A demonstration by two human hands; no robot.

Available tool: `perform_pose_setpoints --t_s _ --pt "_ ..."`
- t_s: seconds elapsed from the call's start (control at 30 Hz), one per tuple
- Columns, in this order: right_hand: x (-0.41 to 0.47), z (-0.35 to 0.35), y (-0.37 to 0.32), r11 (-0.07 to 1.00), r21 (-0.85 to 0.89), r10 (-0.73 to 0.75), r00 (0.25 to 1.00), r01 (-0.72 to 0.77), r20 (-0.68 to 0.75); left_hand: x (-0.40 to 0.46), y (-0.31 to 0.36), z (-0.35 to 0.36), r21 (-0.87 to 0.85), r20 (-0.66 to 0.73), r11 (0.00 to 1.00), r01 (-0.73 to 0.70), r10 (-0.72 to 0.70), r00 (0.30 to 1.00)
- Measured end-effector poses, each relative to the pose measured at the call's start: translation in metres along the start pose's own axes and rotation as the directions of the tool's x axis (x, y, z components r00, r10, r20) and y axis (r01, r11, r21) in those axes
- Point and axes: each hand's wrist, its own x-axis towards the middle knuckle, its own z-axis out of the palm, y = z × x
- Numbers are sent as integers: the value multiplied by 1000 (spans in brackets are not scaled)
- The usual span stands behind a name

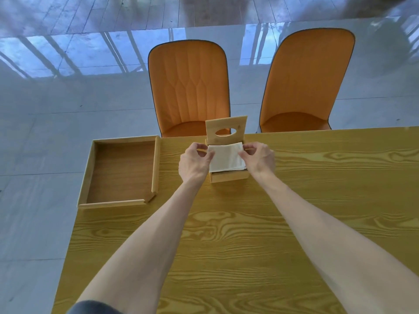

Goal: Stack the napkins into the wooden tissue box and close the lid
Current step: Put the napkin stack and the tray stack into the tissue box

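We reach both bare arms forward over the wood-grain counter. Our left hand and right hand sit on either side of a white napkin, each pinching one of its far corners. Left fingers are curled together on the napkin's left edge; right fingers are closed on its right edge. Thumb and forefinger meet on the cloth at both sides, so both hands are clamped on the napkin.

The napkin lies flat across the open top of the wooden tissue box, roughly filling the opening, near edge just above the box's front wall. We cannot tell whether it rests on other napkins inside or is held slightly above; the inside of the box is hidden under it.

The lid stands upright behind the box, hinged at the far edge, tilted slightly, with an oval slot through its middle. It is still open.

Left of the box, apart from it, a shallow wooden tray lies at the counter's left corner, its near right corner joint split open. The tray holds nothing visible.

Beyond the counter, two orange chairs face us on a glossy pale floor. A dark sleeve shows at the bottom edge by the left arm.
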Motion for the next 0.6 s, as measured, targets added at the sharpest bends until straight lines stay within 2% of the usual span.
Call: perform_pose_setpoints --t_s 0.37,0.6 --pt "5 6 2 983 -180 -32 998 22 -55 1 1 19 153 -32 987 -55 61 998" --pt "5 8 8 978 -207 -14 998 1 -62 5 -6 20 148 -17 989 -18 20 1000"
